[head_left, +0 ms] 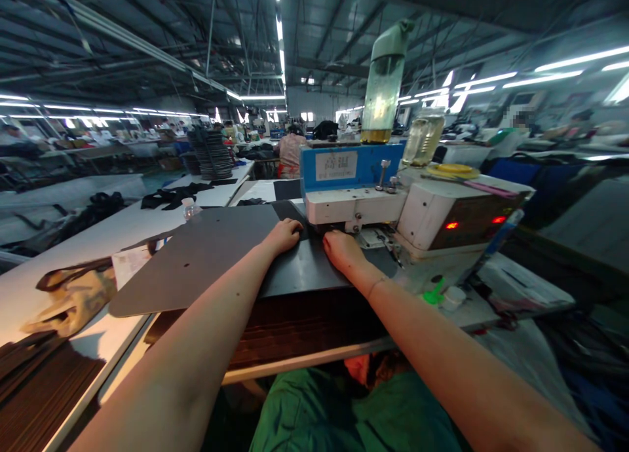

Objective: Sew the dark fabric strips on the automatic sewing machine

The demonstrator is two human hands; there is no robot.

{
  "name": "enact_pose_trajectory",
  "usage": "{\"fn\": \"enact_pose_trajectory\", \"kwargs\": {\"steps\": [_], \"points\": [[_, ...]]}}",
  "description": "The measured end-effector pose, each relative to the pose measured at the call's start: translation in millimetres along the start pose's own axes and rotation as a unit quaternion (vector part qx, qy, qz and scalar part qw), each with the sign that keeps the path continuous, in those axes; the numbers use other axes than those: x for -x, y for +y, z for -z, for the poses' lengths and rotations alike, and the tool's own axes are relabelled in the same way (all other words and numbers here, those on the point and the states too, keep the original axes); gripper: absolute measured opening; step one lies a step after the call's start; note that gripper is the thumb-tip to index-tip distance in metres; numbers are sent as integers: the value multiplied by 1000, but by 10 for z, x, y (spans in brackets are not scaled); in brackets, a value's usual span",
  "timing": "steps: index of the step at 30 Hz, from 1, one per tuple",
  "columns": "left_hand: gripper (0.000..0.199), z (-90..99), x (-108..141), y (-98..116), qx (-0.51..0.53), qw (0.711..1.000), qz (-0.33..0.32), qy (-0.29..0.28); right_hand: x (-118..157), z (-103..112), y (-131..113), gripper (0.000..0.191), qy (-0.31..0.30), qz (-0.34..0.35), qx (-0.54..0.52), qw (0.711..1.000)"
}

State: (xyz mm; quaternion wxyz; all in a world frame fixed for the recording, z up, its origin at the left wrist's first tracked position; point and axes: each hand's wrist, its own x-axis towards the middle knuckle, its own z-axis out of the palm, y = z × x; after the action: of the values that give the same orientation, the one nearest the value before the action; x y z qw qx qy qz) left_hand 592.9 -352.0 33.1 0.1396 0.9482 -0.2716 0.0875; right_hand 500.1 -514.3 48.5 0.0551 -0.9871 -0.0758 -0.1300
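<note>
A large dark grey sheet (pixel 196 242) with rounded corners and small holes lies flat in front of me, its right part reaching toward a white and blue machine (pixel 354 206). My left hand (pixel 284 236) rests on the sheet near the machine's head, fingers bent and pressed together; what they grip, if anything, is hidden. Just below the machine head is my right hand (pixel 339 247), its fingers curled closed at the sheet's edge area. Whether it pinches anything is too small to tell. A black strip (pixel 289 211) lies beyond my left hand.
Jars (pixel 383 92) stand on the machine, beside a control box (pixel 462 216) with red lights. Tan cloth (pixel 78 295) and brown stacked pieces (pixel 44 393) lie left. A small bottle (pixel 190 209) stands behind the sheet. People sit farther back.
</note>
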Motion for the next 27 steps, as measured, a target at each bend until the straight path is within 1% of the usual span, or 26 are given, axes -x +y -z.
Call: {"fn": "enact_pose_trajectory", "kwargs": {"steps": [3,5,7,9,10,11,12,14,15,16,18,19,21,22,23,24,25,26,27], "points": [[29,16,-9,-110,-11,999,29,15,73,7,72,26,6,4,-50,999],[26,59,55,-149,-18,999,35,15,171,29,144,24,18,12,-103,994],[22,134,210,-124,-20,999,23,8,323,65,217,23,38,17,-174,984],[21,231,469,-28,-14,1000,-7,-7,533,104,265,22,65,14,-261,963],[26,283,631,39,-9,999,-27,-16,656,119,272,21,66,7,-310,948],[33,331,806,108,-3,998,-49,-25,784,127,264,22,54,-6,-362,931],[40,375,983,172,0,997,-66,-32,910,126,242,24,27,-25,-413,910],[47,438,1307,261,-2,995,-98,-29,1131,94,161,30,-56,-62,-498,863],[44,457,1437,282,0,994,-110,-21,1214,66,107,33,-96,-72,-531,839],[36,469,1543,292,6,993,-121,-10,1274,35,49,36,-126,-75,-560,816],[17,475,1695,317,28,990,-136,16,1336,-23,-67,41,-166,-75,-617,766],[14,471,1754,354,38,988,-145,25,1349,-43,-117,43,-180,-78,-650,734],[15,443,1876,521,41,984,-170,32,1374,-63,-189,43,-202,-91,-715,664],[14,419,1946,652,38,981,-188,25,1401,-65,-206,40,-211,-100,-740,631],[14,388,2022,807,37,977,-211,12,1444,-66,-210,37,-218,-108,-758,606],[13,353,2099,974,44,970,-238,-7,1506,-66,-199,33,-223,-120,-766,590],[12,316,2170,1141,59,959,-276,-27,1586,-66,-173,29,-230,-133,-767,584],[12,282,2225,1294,77,942,-324,-39,1681,-64,-133,27,-239,-148,-759,587],[13,255,2258,1424,100,925,-364,-44,1789,-56,-80,26,-248,-159,-744,599]]}}
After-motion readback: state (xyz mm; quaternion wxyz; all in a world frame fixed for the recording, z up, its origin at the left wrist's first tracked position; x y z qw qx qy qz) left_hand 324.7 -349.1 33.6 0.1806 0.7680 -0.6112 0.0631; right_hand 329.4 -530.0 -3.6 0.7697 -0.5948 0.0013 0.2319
